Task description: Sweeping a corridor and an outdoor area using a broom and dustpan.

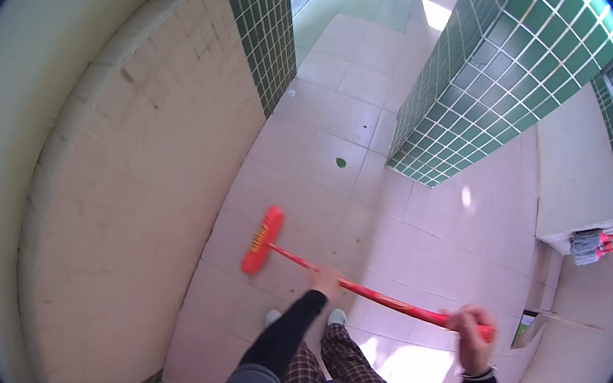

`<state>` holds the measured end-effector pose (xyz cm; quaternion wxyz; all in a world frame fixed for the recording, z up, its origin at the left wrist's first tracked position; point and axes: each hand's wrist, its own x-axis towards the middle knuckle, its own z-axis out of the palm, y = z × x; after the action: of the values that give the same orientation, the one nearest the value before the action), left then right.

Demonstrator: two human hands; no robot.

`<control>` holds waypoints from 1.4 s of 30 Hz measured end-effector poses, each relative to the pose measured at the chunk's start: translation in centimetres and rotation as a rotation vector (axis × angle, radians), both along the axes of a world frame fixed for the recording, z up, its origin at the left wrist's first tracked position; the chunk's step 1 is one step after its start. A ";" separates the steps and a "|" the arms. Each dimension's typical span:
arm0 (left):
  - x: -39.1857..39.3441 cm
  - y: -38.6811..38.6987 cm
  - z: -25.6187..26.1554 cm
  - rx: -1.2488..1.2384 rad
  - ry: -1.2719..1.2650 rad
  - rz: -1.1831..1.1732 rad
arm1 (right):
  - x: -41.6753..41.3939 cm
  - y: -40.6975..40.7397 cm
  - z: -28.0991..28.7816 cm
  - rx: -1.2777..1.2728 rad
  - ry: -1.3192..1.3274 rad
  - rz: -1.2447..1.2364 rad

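A red broom reaches across in front of me, its head low over or on the tiled floor near the left wall; which of the two I cannot tell. My left hand grips the lower part of the handle. Near the top end of the same handle, my right hand is closed around it. The broom head bears yellow writing and is slightly blurred. Beyond the broom a green leaf lies on the floor, with a few small specks about.
A low beige wall runs along the left. A green-tiled pillar stands ahead on the right. At the far right are a mop with grey strands and a dustpan by the wall.
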<state>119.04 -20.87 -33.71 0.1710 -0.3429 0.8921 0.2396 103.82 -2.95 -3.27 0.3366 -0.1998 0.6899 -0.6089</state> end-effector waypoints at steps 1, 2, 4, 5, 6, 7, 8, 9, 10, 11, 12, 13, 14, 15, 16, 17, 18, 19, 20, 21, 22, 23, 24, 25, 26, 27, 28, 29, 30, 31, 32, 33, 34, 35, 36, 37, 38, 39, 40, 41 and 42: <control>-2.8 1.5 2.5 0.016 0.045 -0.080 | -1.8 1.3 1.7 -0.129 -0.022 -0.138; -5.0 2.7 4.6 -0.080 0.161 -0.163 | -4.0 2.7 3.5 0.009 0.210 -0.299; -8.4 3.8 7.4 -0.046 0.111 -0.243 | -6.3 3.4 6.1 0.255 0.869 -0.568; -10.3 4.4 9.5 -0.059 0.166 -0.280 | -7.0 3.4 7.9 0.376 1.331 -0.683; -11.5 4.4 11.3 -0.045 0.171 -0.334 | -6.7 2.5 9.3 0.365 1.329 -0.696; -11.7 4.2 12.4 -0.052 0.160 -0.340 | -5.0 1.0 10.5 0.644 1.403 -0.420; -12.0 3.6 13.3 -0.055 0.175 -0.389 | -3.8 -0.4 11.0 0.911 1.444 -0.122; -11.5 3.3 14.1 -0.049 0.189 -0.444 | -2.7 -1.6 9.9 0.986 1.306 0.162; -11.8 3.0 15.0 -0.048 0.201 -0.466 | -2.0 -2.7 7.7 1.057 1.163 0.420; -11.8 2.5 15.6 -0.058 0.174 -0.560 | -1.8 -2.2 3.6 1.120 1.019 0.680; -11.6 1.7 15.7 -0.068 0.141 -0.646 | -1.0 -3.4 0.4 1.395 0.885 0.818; -11.2 1.4 15.0 -0.064 0.170 -0.672 | -2.0 -2.1 -4.2 1.402 0.688 0.849; -10.2 0.9 13.2 -0.073 0.304 -0.573 | -2.0 -2.6 -6.5 1.360 0.598 0.772; -9.0 -0.6 11.8 -0.080 0.411 -0.462 | -1.8 -3.8 -8.8 1.299 0.503 0.715; -8.2 -3.3 12.2 0.012 0.338 -0.433 | -1.6 -5.6 -10.4 1.263 0.488 0.647; -7.3 -6.1 12.6 0.108 0.269 -0.403 | -1.6 -7.4 -11.7 1.236 0.476 0.581; -5.7 -8.2 11.9 0.123 0.269 -0.345 | -2.0 -9.5 -13.1 1.193 0.488 0.509; -3.3 -10.5 10.8 0.130 0.261 -0.290 | -2.3 -12.2 -15.1 1.140 0.495 0.435; -0.7 -13.1 11.1 0.084 0.349 -0.142 | -3.5 -15.3 -17.4 1.066 0.474 0.381; 1.9 -15.0 9.3 -0.016 0.278 -0.020 | -5.3 -18.5 -20.2 1.017 0.510 0.349; 5.0 -17.2 7.4 0.089 0.204 0.043 | -6.7 -23.1 -21.6 0.970 0.491 0.300; 7.5 -18.5 6.3 0.138 0.190 0.134 | -9.2 -26.5 -24.1 0.969 0.521 0.267; 10.3 -19.2 5.8 0.191 0.040 0.183 | -11.5 -30.6 -25.2 0.999 0.442 0.277; 13.5 -19.3 4.3 0.158 -0.060 0.166 | -13.9 -34.0 -27.3 1.007 0.414 0.262; 17.5 -19.3 2.9 0.074 -0.019 0.192 | -14.4 -38.7 -27.1 0.961 -0.104 0.057; 20.3 -19.2 2.2 0.169 -0.118 0.227 | -14.9 -41.5 -27.5 0.936 -0.073 0.019; 21.2 -19.1 2.1 0.277 -0.201 0.240 | -18.6 -41.8 -31.4 1.042 0.370 0.258; 20.9 -19.1 2.2 0.299 -0.203 0.213 | -21.4 -40.9 -35.7 1.118 0.812 0.518; 22.1 -19.1 3.2 0.340 -0.297 0.246 | -20.1 -40.6 -37.1 1.121 0.785 0.534; 22.8 -18.9 3.9 0.383 -0.385 0.272 | -19.1 -40.0 -38.1 1.243 0.640 0.716; 23.0 -18.3 3.7 0.397 -0.401 0.258 | -18.4 -38.9 -38.7 1.359 0.485 0.891; 24.1 -18.4 3.8 0.439 -0.417 0.352 | -13.3 -38.0 -37.4 1.263 1.122 1.258; 22.6 -17.7 2.6 0.522 -0.385 0.378 | -13.3 -28.9 -41.3 1.322 1.109 1.238; 20.6 -16.8 1.3 0.590 -0.343 0.352 | -11.3 -20.8 -45.0 1.245 0.500 0.472; 22.3 -17.2 1.6 0.572 -0.371 0.452 | -3.9 -25.8 -36.3 1.257 0.220 0.327; 21.3 -17.0 1.2 0.609 -0.401 0.402 | -0.9 -24.5 -30.4 1.283 -0.049 0.310; 20.0 -16.6 0.5 0.656 -0.425 0.331 | 2.2 -20.0 -27.6 1.269 -0.031 0.317; 19.1 -16.2 -0.2 0.668 -0.419 0.315 | 5.8 -14.0 -27.4 1.315 0.066 0.408; 18.7 -15.9 -0.8 0.665 -0.529 0.237 | 9.6 -10.3 -26.0 1.398 0.027 0.426; 18.4 -15.9 -1.0 0.654 -0.640 0.171 | 11.7 -10.1 -21.5 1.361 0.060 0.497; 17.2 -15.8 -0.3 0.639 -0.635 0.168 | 12.7 -10.1 -17.4 1.412 -0.237 0.368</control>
<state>136.27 -36.69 -34.06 0.5131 -0.4006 0.6460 0.3988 116.53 -13.02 -20.69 0.5537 0.0191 0.8320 0.0289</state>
